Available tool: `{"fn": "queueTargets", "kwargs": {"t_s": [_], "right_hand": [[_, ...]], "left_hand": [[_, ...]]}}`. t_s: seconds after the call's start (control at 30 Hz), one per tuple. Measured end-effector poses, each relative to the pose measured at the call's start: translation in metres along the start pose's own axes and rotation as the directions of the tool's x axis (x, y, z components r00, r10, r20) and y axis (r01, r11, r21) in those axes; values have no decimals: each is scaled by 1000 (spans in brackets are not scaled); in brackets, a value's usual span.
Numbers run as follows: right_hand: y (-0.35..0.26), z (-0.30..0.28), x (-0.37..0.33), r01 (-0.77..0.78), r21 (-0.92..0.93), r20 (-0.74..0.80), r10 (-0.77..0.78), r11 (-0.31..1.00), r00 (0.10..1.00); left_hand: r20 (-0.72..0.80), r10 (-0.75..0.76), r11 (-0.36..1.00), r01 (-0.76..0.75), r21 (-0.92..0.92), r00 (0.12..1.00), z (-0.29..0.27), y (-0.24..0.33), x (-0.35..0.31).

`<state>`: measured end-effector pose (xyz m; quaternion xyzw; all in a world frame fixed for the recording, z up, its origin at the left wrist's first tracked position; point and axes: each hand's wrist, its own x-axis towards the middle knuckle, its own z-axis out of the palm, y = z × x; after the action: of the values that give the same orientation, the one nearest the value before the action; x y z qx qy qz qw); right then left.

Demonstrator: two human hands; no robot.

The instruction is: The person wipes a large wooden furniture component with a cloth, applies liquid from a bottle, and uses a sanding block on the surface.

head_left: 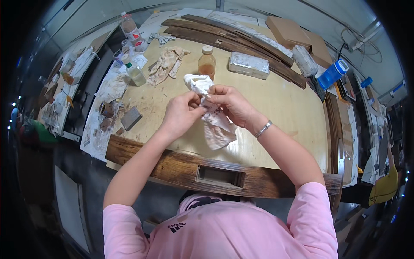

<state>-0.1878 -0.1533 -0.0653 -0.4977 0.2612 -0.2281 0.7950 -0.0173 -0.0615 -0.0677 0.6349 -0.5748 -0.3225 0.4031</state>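
Both hands pinch a white cloth (219, 131) with dark specks and brownish stains, held above the middle of the table. My left hand (183, 113) grips it from the left, fingers curled into its upper part. On the other side my right hand (233, 105) has thumb and forefinger closed on the same bunched part; the lower end hangs loose. Just beyond the cloth stands a clear bottle of amber liquid (207, 64) with a pale cap. A dark-stained wooden board (172, 166) with a rectangular slot lies along the near table edge, below my forearms.
Across the back lie several long brown boards (202, 36) and a wrapped silvery block (249, 64). A grey sanding block (131, 118), a stained rag (168, 64) and a green-capped bottle (135, 74) sit left. At right are a blue jug (333, 74) and cardboard boxes (297, 36).
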Motion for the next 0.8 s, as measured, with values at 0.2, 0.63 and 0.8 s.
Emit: {"fn": "queueTargets", "kwargs": {"t_s": [0.2,0.63,0.8], "right_hand": [[18,-7,-3,-15,94,-5,15,995,1000],[-6,-113,-30,-26,-375,-498,-178,927,849],[-30,-129,-41,-52,-511,-359,-158,858,920]], "left_hand": [[144,-82,854,144,-500,986,-13,-15,-10],[-88,-134,945,101,-310,987,-88,-57,-29],[-3,-139,897,125,-424,990,-93,-64,-27]]}}
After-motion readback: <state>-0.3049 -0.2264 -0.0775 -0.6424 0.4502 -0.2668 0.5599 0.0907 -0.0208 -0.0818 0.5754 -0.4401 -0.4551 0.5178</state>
